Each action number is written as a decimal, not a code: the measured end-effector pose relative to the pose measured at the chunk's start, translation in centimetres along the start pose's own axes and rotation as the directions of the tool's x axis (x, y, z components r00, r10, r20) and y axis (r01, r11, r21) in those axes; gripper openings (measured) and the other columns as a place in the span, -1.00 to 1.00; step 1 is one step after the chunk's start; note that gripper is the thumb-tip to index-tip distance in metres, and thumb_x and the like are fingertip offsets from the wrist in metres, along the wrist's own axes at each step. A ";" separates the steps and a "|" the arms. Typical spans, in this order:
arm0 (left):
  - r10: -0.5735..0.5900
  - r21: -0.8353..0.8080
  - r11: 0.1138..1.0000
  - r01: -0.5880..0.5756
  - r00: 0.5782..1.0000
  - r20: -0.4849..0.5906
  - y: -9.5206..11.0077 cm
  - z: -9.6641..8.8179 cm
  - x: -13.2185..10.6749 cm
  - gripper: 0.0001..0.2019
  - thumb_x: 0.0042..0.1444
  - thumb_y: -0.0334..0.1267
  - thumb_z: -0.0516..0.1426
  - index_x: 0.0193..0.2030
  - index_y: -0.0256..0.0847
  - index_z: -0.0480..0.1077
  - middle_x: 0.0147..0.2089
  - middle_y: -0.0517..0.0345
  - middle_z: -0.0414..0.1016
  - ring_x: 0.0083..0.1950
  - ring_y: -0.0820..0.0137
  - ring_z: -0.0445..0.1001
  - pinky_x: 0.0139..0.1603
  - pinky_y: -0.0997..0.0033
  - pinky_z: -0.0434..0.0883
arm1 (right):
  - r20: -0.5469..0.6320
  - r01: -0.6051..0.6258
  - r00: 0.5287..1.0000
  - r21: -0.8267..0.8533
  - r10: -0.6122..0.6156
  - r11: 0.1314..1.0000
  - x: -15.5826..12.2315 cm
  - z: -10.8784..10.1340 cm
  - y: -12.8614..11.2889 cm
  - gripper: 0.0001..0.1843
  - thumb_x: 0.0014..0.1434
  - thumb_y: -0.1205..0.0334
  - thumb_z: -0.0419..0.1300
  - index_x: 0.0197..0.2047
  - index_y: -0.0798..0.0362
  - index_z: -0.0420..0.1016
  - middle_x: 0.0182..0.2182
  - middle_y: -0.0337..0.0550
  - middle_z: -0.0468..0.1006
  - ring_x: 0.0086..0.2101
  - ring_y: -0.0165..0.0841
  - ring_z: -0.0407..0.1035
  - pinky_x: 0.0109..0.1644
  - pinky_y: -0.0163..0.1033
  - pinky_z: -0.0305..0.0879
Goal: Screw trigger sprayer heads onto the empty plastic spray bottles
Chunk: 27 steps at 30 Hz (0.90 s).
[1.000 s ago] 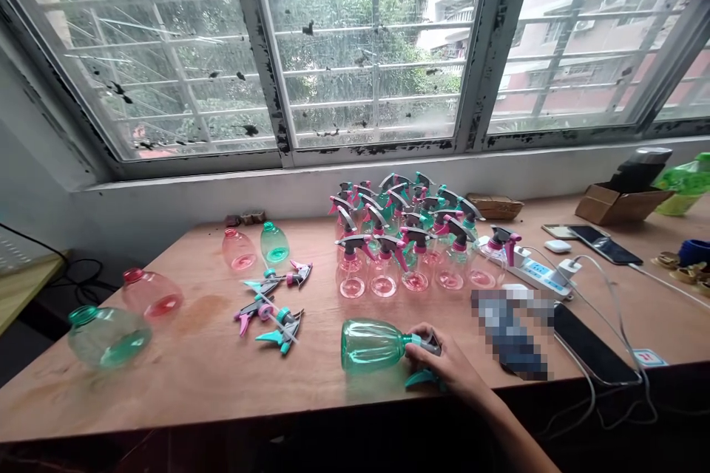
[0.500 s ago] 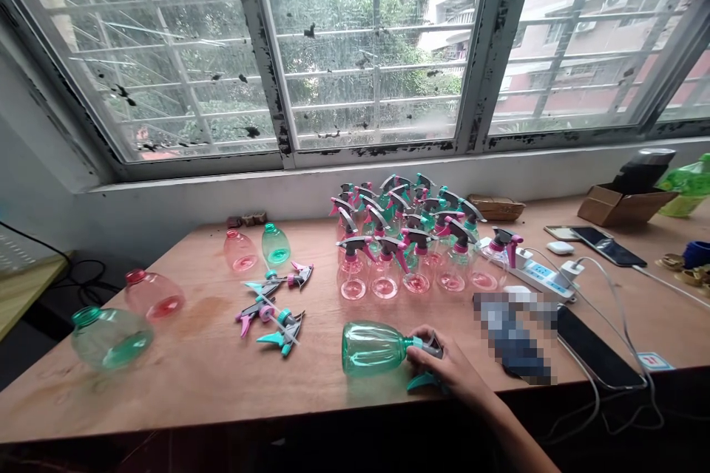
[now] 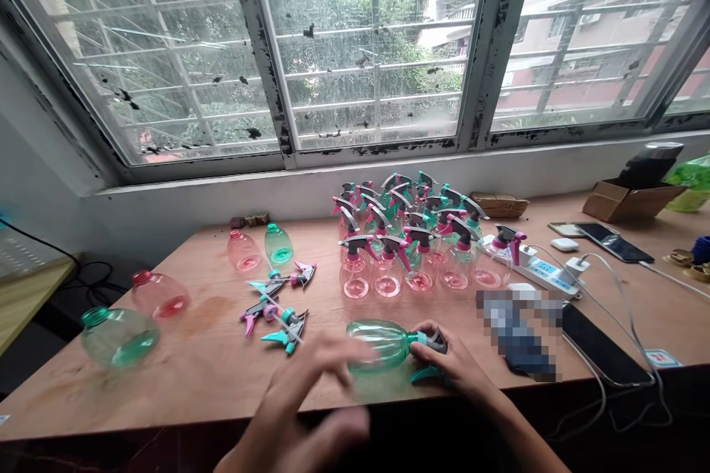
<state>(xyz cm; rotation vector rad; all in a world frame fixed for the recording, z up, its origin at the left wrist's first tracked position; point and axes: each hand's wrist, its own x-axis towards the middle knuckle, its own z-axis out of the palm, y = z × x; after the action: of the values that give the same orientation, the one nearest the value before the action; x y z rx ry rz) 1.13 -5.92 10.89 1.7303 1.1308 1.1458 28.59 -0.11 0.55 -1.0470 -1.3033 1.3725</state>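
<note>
A green spray bottle [image 3: 382, 346] lies on its side near the table's front edge, its neck pointing right. My right hand [image 3: 444, 355] is closed around the grey and teal spray head at that neck. Blurred by motion, my left hand [image 3: 310, 399] hovers at the bottle's base with thumb and fingers apart; it holds nothing, and whether the fingertips touch the bottle I cannot tell. Left of it lie several loose spray heads [image 3: 288, 329] with pink or teal triggers. A green bottle [image 3: 119, 336] and a pink bottle [image 3: 160, 295], both without heads, rest at the far left.
Rows of assembled spray bottles [image 3: 388, 273] stand behind my hands. Two more headless bottles, one pink [image 3: 244, 251] and one green [image 3: 278, 244], are at the back left. To the right are a power strip [image 3: 546, 273], cables, phones [image 3: 607, 344] and a cardboard box [image 3: 626, 196].
My left hand has come into view from below and reached toward the bottle's base. My right hand keeps its hold on the spray head. The view has shifted slightly.
</note>
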 end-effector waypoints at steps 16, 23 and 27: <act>-0.222 -0.131 0.966 0.225 0.974 0.039 -10.1 2.0 3.7 -0.30 0.19 0.02 0.27 0.41 -0.12 0.24 0.51 -0.05 0.19 0.56 0.01 0.04 0.58 -0.05 -0.07 | -0.013 0.025 1.000 0.026 -0.025 0.999 1.4 0.5 1.6 -0.60 0.16 -0.10 0.39 -0.19 0.07 0.51 -0.45 -0.26 0.49 -0.41 -0.31 0.40 -0.31 -0.23 0.38; -0.205 -0.266 0.935 0.235 0.969 0.136 -11.0 0.7 3.5 -0.21 0.16 0.07 0.27 0.47 0.02 0.11 0.53 -0.02 0.14 0.51 -0.02 0.16 0.49 -0.09 0.20 | 0.015 0.040 0.999 -0.037 -0.039 0.999 1.2 0.5 1.6 -0.59 0.16 -0.10 0.39 -0.16 0.09 0.53 -0.41 -0.20 0.55 -0.40 -0.28 0.43 -0.29 -0.20 0.37; -0.211 -0.224 0.950 0.218 0.976 0.055 -11.1 1.6 3.7 -0.26 0.15 0.12 0.27 0.42 -0.09 0.25 0.51 -0.11 0.17 0.54 -0.10 0.06 0.53 -0.15 0.07 | 0.017 0.053 0.998 -0.082 -0.052 0.995 1.1 0.5 1.2 -0.59 0.12 -0.08 0.42 -0.15 0.07 0.57 -0.39 -0.22 0.53 -0.39 -0.29 0.41 -0.29 -0.20 0.37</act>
<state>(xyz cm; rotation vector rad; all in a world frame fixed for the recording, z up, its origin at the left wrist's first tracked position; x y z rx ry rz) 0.51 0.94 1.25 1.4070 1.0927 1.0658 27.75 0.91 -0.57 -1.0524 -1.3993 1.2983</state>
